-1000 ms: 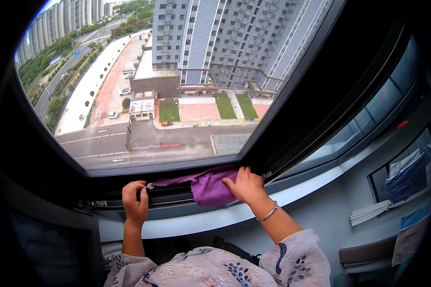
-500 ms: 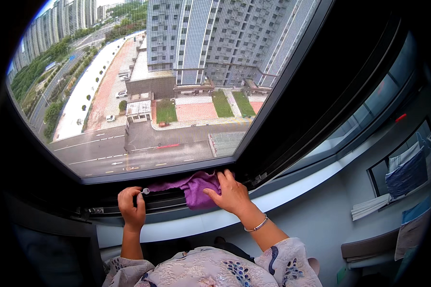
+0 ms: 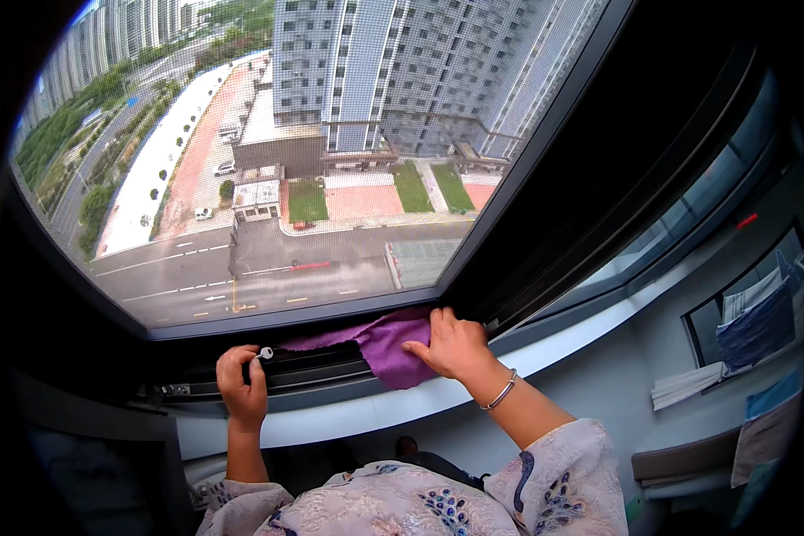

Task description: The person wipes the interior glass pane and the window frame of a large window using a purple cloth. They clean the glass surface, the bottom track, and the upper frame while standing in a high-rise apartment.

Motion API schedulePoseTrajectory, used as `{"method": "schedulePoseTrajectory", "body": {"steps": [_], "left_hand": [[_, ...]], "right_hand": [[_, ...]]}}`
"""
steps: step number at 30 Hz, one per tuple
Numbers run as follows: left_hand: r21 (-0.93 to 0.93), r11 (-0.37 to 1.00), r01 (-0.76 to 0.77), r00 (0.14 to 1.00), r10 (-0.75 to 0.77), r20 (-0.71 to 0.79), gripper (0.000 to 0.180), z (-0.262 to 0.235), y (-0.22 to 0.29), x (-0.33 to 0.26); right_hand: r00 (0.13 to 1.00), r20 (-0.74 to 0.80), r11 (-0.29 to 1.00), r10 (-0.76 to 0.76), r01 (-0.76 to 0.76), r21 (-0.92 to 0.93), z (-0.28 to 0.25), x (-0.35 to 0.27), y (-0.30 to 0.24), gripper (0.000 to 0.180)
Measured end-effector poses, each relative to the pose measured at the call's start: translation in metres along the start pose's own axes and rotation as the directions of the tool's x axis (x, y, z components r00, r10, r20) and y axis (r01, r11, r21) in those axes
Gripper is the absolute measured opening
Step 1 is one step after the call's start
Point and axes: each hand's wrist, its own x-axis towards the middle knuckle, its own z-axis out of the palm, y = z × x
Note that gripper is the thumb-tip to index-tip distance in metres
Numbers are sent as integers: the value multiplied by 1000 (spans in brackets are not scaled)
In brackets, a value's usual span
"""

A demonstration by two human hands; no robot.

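Observation:
My left hand [image 3: 244, 384] is at the left part of the black window track [image 3: 317, 379], its fingers closed around a small silver key [image 3: 265, 353] whose rounded head with a hole sticks out. A purple cloth [image 3: 395, 348] lies along the track below the screened window. From its wide part, which drapes over the inner edge, a narrow strip runs left toward the key. My right hand [image 3: 460, 347] grips the cloth's right end, thumb on top and fingers against the frame's lower corner. Those fingertips are partly hidden.
The window screen [image 3: 357, 223] fills the area ahead, with roads and tall buildings far below outside. A white curved sill [image 3: 375, 406] runs in front of me. Towels [image 3: 756, 329] hang at the right, beside a dark opening in the wall.
My right hand has slid to the right along the track, drawing the purple cloth with it and spreading it flatter. My left hand with the key has barely moved.

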Motion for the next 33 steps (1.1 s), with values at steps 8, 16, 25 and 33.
{"method": "schedulePoseTrajectory", "body": {"steps": [8,16,25,33], "left_hand": [[-66,998,-6,1000,5,-16,9,-2,-4,0],[-129,991,36,999,-34,13,10,-7,-8,-3],[-224,971,81,997,-80,14,8,-3,-10,-3],[-101,994,35,999,-37,-24,9,0,-9,-4]], "right_hand": [[994,54,954,99,-79,-290,-13,-1,-17,91],[953,286,992,104,-121,44,-24,23,-7,106],[991,71,908,111,-130,398,-10,2,-10,108],[996,41,975,76,-83,206,-6,-6,-5,91]]}}
